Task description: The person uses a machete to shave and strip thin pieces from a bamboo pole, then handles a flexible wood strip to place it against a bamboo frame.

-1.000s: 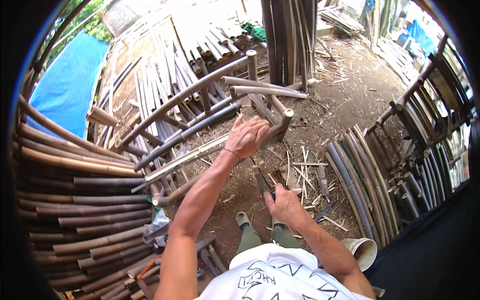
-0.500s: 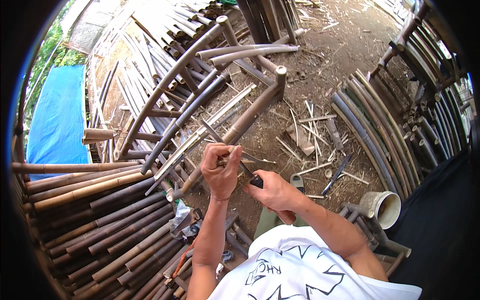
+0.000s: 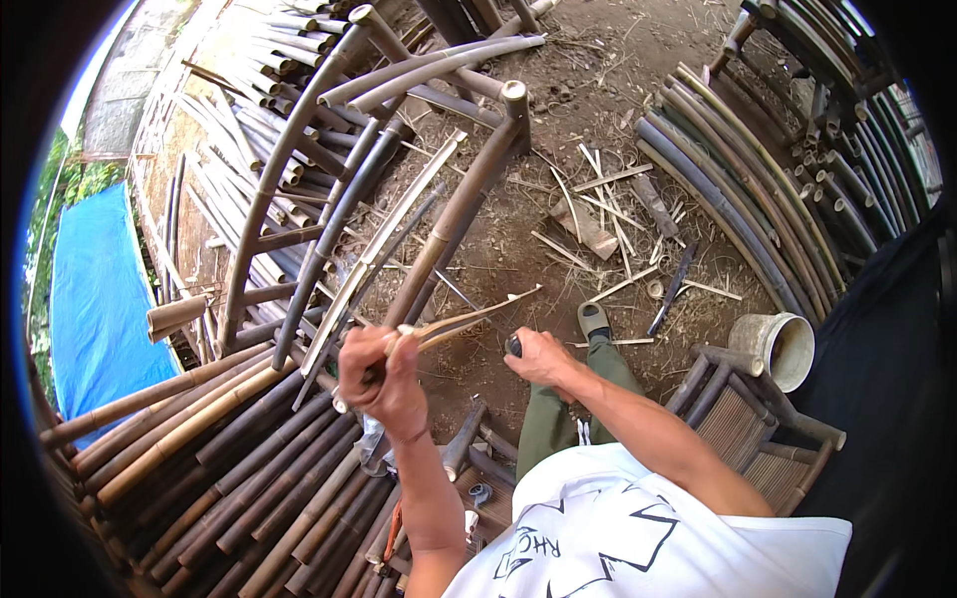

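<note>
My left hand (image 3: 384,384) is closed around a split bamboo strip (image 3: 464,324), whose two thin pale prongs reach out to the right over the dirt floor. My right hand (image 3: 541,361) grips a knife by its dark handle (image 3: 514,346), a short way right of the strip and apart from it. I cannot clearly make out the blade from this angle. Beyond my hands stands a bamboo frame (image 3: 439,239) of dark poles, with a long split bamboo length (image 3: 384,239) leaning along it.
Stacked bamboo poles (image 3: 249,448) fill the lower left. A blue tarp (image 3: 95,299) hangs at far left. Cut strips and a long dark blade-like piece (image 3: 673,289) lie on the dirt. Curved poles (image 3: 728,189), a whitish bucket (image 3: 788,351) and a bamboo seat (image 3: 738,424) stand to the right.
My hands have moved apart, the left one leftward and down with the strip. The knife blade, which crossed by my left hand, has drawn away. The view has shifted.
</note>
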A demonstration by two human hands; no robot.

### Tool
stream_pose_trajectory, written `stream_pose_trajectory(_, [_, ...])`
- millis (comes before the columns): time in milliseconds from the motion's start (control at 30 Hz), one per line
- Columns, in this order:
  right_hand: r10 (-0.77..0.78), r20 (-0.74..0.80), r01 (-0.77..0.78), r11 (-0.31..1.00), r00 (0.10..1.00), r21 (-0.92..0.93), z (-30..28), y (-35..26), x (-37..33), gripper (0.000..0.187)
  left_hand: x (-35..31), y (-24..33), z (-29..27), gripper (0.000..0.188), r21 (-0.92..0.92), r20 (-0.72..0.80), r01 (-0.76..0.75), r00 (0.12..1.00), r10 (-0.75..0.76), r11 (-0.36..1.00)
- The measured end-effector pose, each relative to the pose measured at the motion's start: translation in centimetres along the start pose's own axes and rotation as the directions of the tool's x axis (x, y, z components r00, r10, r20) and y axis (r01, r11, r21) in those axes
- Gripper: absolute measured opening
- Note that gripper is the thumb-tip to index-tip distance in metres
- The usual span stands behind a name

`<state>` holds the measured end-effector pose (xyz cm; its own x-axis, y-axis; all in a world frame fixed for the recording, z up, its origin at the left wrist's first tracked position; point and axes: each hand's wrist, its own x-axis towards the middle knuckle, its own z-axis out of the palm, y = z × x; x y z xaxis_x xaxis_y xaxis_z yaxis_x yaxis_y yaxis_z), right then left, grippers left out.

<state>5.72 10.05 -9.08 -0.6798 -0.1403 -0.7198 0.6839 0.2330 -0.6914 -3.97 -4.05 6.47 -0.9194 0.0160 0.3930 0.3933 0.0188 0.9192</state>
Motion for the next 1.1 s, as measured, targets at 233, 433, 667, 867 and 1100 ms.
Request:
stream_pose_trajectory(233, [-0.249, -0.057, 0.236, 0.955, 0.967, -0.18, 2.1, 0.7, 2.2, 0.035, -0.4, -1.2, -3.6, 0.022, -0.016, -0.115, 0.039, 0.993, -0.04, 0.999])
stream_pose_trajectory(433, [-0.454, -0.154, 0.33, 0.804, 0.878, -0.495, 3.1, 9.3, 13.2, 0.02, 0.6, -1.1, -9.9, 0.036, -0.187, 0.204, 0.039, 0.979, 0.0, 0.982])
stream_pose_trajectory(667, [-0.057, -0.04, 0.045, 0.963, 0.998, -0.266, 5.2, 13.8, 19.6, 0.023, 0.9, -2.1, -8.5, 0.031, -0.008, -0.244, -0.023, 0.97, 0.02, 1.0])
stream_pose_trajectory(867, [0.004, -0.062, -0.012, 0.991, 0.998, -0.13, 4.3, 11.2, 21.1, 0.027, 2.3, -5.6, -9.7, 0.098, 0.037, -0.066, 0.077, 0.995, -0.075, 0.996])
stream_pose_trajectory(1100, [-0.06, -0.051, 0.037, 0.931, 0.997, -0.363, -0.4, 7.1, 28.0, 0.032, -0.6, -29.4, -1.3, 0.041, 0.144, -0.031, 0.603, 0.795, -0.605, 0.785])
